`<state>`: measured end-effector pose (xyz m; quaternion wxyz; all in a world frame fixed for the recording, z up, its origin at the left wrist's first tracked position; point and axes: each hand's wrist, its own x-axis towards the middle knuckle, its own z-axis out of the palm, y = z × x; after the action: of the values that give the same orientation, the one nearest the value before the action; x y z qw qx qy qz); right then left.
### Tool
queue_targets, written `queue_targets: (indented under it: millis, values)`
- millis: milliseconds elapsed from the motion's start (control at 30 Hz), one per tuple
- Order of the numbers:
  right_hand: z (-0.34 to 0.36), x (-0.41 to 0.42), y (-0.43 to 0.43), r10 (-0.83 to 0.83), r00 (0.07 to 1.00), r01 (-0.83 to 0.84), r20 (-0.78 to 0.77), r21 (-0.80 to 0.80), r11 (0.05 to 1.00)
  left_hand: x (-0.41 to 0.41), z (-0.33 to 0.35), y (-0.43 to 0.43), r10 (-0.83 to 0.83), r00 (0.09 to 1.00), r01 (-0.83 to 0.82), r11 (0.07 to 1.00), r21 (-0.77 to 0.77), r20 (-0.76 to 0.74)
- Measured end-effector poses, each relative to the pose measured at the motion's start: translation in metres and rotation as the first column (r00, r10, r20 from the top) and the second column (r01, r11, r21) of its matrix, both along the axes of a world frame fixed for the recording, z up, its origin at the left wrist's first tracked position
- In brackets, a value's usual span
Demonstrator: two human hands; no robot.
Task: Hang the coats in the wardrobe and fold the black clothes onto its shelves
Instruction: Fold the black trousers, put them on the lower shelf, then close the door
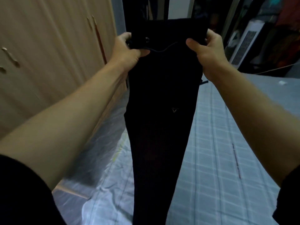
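I hold a pair of black trousers [160,98] up in front of me by the waistband, and the legs hang straight down past the bottom of the view. My left hand [128,49] grips the waistband's left side near a dark button. My right hand [206,49] grips the right side, thumb on the front of the cloth. A small pale triangle mark shows on the fabric halfway down. The wooden wardrobe [48,54] stands at the left with its doors shut.
A bed with a pale blue checked sheet [219,143] lies below and to the right. Clear plastic wrap [103,143] covers the mattress edge beside the wardrobe. Clutter and a white appliance with a dark grille [243,44] stand at the far right. Dark hanging items fill the top centre.
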<state>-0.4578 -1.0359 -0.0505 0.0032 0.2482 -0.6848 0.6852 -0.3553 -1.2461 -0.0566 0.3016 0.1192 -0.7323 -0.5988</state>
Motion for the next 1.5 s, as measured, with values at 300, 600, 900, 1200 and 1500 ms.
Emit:
queue_targets:
  millis: [300,600,900,1200,1500]
  values:
    - [-0.142,0.015,0.034,0.042,0.996,-0.061,0.074,0.279,0.958,0.021,-0.152,0.006,-0.133,0.963,0.206,0.926,-0.317,0.236]
    - [-0.280,0.174,0.081,0.084,0.996,-0.080,0.019,0.566,0.821,0.179,-0.292,0.037,-0.190,0.880,0.346,0.884,-0.314,0.436]
    - [-0.426,0.302,0.116,0.006,0.983,-0.130,0.182,0.679,0.723,0.302,-0.433,0.072,-0.293,0.764,0.498,0.834,-0.237,0.575]
    - [-0.524,0.294,0.110,-0.098,0.935,-0.213,0.340,0.761,0.614,0.295,-0.528,0.081,-0.228,0.679,0.373,0.926,-0.061,0.697]
    - [-0.556,0.174,0.073,-0.270,0.904,-0.090,0.332,0.764,0.638,0.189,-0.551,0.041,-0.006,0.659,0.149,0.981,-0.123,0.753]
